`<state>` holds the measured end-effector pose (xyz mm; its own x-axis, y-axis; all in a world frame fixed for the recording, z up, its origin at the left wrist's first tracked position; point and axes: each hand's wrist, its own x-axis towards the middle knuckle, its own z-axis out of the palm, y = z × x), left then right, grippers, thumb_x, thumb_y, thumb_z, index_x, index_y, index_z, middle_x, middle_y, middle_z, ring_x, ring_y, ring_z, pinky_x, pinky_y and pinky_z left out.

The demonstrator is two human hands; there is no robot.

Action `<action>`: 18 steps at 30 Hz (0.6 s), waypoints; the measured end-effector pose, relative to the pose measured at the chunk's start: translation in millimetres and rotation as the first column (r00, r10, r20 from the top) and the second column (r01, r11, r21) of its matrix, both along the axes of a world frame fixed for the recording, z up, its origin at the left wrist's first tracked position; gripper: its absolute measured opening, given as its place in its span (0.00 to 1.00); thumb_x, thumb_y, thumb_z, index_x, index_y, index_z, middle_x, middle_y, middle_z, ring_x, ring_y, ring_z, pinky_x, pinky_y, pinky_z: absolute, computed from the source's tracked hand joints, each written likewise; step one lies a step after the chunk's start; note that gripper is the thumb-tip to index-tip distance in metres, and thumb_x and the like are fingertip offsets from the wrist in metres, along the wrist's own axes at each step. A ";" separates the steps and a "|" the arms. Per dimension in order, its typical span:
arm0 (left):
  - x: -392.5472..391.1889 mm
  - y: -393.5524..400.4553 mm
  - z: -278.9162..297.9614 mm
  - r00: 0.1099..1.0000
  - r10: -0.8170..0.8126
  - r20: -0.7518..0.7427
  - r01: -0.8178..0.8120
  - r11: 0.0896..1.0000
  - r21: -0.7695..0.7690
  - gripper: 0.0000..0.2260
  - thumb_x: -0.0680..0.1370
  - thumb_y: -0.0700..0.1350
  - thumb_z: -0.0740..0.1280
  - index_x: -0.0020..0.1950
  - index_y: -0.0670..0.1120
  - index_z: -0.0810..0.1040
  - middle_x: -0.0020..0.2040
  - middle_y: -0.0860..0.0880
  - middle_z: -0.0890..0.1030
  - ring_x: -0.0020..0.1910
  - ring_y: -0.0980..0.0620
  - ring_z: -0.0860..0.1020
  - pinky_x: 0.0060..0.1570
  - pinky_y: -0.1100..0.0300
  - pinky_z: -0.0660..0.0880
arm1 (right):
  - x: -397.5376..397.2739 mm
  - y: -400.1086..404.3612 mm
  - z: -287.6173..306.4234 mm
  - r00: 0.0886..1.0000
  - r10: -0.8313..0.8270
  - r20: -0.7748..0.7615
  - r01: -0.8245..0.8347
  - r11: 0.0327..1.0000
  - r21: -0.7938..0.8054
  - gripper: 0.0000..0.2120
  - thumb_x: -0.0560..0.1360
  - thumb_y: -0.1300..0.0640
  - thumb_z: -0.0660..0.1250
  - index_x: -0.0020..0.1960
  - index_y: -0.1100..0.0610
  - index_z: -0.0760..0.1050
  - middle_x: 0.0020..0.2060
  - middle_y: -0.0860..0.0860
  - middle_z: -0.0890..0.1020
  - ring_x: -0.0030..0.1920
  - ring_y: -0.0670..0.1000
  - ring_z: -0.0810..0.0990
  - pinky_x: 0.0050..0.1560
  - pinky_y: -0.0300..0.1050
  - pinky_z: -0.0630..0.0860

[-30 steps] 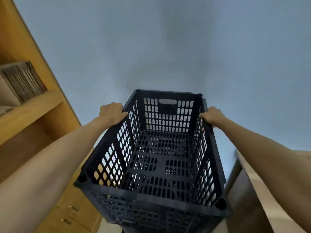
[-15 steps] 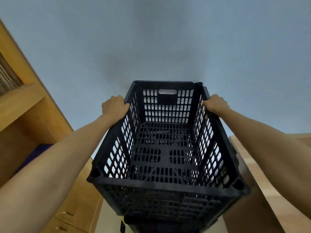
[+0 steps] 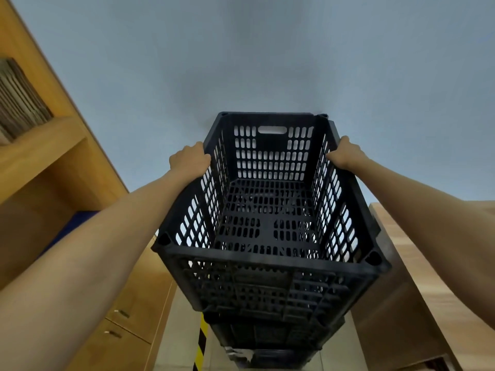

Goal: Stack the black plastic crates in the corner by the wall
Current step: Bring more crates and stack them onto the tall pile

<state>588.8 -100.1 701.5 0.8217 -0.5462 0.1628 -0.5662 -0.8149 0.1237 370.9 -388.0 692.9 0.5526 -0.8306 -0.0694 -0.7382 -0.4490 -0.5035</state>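
An empty black slotted plastic crate (image 3: 267,266) fills the middle of the view, its far end close to the pale grey wall (image 3: 267,62). My left hand (image 3: 190,159) grips its left rim near the far corner. On the opposite rim, my right hand (image 3: 344,154) holds on at the same depth. Below the held crate, more black crates (image 3: 270,336) form a stack; whether the top crate rests on them I cannot tell.
A wooden shelf unit (image 3: 53,145) with cupboard doors and handles (image 3: 122,313) stands at the left. At the right is a wooden cabinet (image 3: 417,277). A yellow-and-black striped strip (image 3: 201,344) runs down the wall beside the stack.
The crate has moved forward toward the wall and shifted a little right, with both hands still on its rims. The view has tilted, showing more of the shelf and the stack below.
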 end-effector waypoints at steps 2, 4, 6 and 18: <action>-5.5 6.2 -0.4 1.000 0.008 -0.019 -0.008 1.000 0.011 0.17 0.79 0.52 0.54 0.64 0.45 0.69 0.50 0.42 0.78 0.43 0.43 0.73 0.42 0.53 0.67 | -4.0 3.7 0.4 1.000 0.012 0.017 -0.013 0.999 0.033 0.28 0.78 0.59 0.61 0.74 0.63 0.55 0.64 0.66 0.72 0.60 0.66 0.75 0.54 0.54 0.73; -11.3 12.7 -1.0 0.999 0.010 -0.045 -0.008 0.999 0.033 0.19 0.79 0.53 0.55 0.67 0.46 0.66 0.52 0.41 0.78 0.45 0.42 0.74 0.42 0.53 0.68 | -8.2 6.6 1.4 0.997 0.032 0.067 -0.039 0.993 0.108 0.29 0.78 0.62 0.60 0.75 0.63 0.52 0.64 0.67 0.71 0.58 0.64 0.75 0.53 0.54 0.73; -16.5 18.0 -2.1 0.997 -0.004 -0.078 0.008 0.999 0.051 0.20 0.80 0.53 0.56 0.69 0.45 0.64 0.54 0.40 0.78 0.45 0.42 0.74 0.42 0.52 0.70 | -12.5 8.9 2.5 0.990 0.049 0.132 -0.072 0.982 0.176 0.29 0.77 0.65 0.58 0.75 0.64 0.51 0.64 0.66 0.71 0.57 0.62 0.74 0.57 0.55 0.75; -67.6 21.7 1.3 0.995 0.097 -0.012 -0.092 0.974 0.207 0.18 0.83 0.52 0.52 0.67 0.42 0.62 0.46 0.41 0.76 0.44 0.40 0.77 0.43 0.49 0.73 | -28.0 1.6 4.3 0.950 0.124 0.285 -0.205 0.940 0.273 0.26 0.78 0.70 0.56 0.74 0.66 0.52 0.68 0.66 0.68 0.66 0.64 0.71 0.66 0.58 0.71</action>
<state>521.3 -78.4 702.7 0.8735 -0.4855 0.0360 -0.4842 -0.8740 -0.0410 342.9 -386.4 697.2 0.7114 -0.6901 -0.1329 -0.4920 -0.3539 -0.7954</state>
